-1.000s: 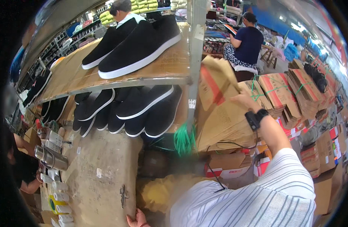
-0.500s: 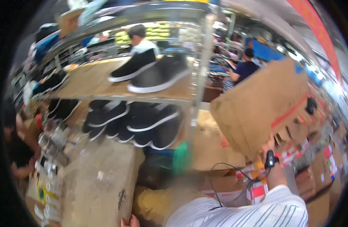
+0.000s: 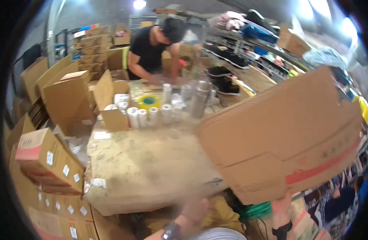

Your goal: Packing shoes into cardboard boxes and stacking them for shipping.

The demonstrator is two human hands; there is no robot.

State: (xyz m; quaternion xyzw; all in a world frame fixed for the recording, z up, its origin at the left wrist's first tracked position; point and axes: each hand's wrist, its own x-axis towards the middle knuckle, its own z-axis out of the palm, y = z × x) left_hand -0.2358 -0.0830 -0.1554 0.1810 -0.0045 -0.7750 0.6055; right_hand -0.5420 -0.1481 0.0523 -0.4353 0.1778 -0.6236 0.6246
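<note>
A large flattened cardboard carton (image 3: pixel 284 132) with a red stripe is held up at the right, tilted over the table's right side. My right hand (image 3: pixel 282 203) grips its lower edge, fingers closed on the board. My left hand (image 3: pixel 195 210) is by the near edge of the worktable (image 3: pixel 152 160), smeared by motion, and its fingers cannot be made out. It appears to be apart from the carton. Dark bands sit on both wrists.
Tape rolls (image 3: pixel 148 102) and several upright white rolls (image 3: pixel 142 117) stand along the table's far side. A co-worker (image 3: pixel 154 50) leans over beyond them. Packed cartons (image 3: pixel 52 160) are stacked at left. Dark shoes (image 3: pixel 228 86) sit on shelving at the far right.
My view has swung left from the shoe shelves to the worktable. The carton is still in my right hand and now shows its broad face. My left hand has moved up along the table's near edge.
</note>
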